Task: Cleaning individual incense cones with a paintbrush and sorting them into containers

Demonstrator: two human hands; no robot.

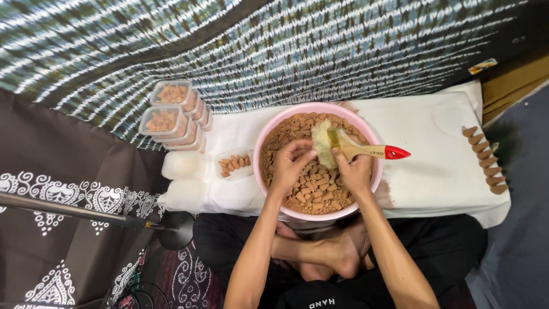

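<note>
Holding a paintbrush [349, 147] in our right hand [354, 171], fingers clenched round its wooden handle, red tip pointing right, pale bristles lying over the biscuits. Our left hand [289, 166] pinches a small brown biscuit [306, 153] just beside the bristles. Both hands sit over the pink bowl [269, 134], which is full of brown biscuits and stands on a white cloth [434, 149]. Left of the bowl: an open tray [234, 164] with a few biscuits, plus stacked lidded boxes [168, 114].
</note>
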